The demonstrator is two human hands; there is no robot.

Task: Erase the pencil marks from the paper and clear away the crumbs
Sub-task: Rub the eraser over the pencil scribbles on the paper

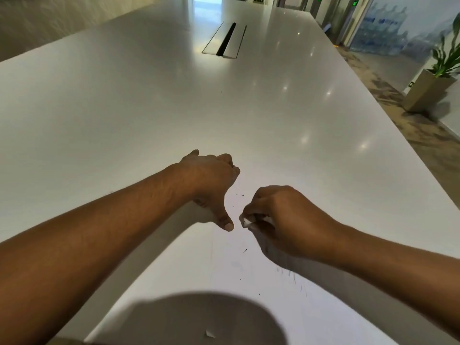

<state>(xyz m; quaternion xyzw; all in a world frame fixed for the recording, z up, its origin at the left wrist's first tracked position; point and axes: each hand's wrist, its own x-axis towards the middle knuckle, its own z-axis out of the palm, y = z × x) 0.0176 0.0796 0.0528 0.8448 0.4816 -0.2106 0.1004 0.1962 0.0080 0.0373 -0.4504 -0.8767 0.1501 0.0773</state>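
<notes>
A white sheet of paper lies on the white table just in front of me, hard to tell from the tabletop. My right hand pinches a small white eraser against the paper. My left hand rests on the sheet's far left part, thumb pointing toward the eraser, fingers curled under. Faint pencil strokes show under my right wrist. Tiny dark crumbs are scattered over the paper between and below my hands.
A cable slot with a metal lid is set into the table's far middle. A potted plant stands on the floor to the right, past the table edge. A small paper scrap lies in the shadow near me.
</notes>
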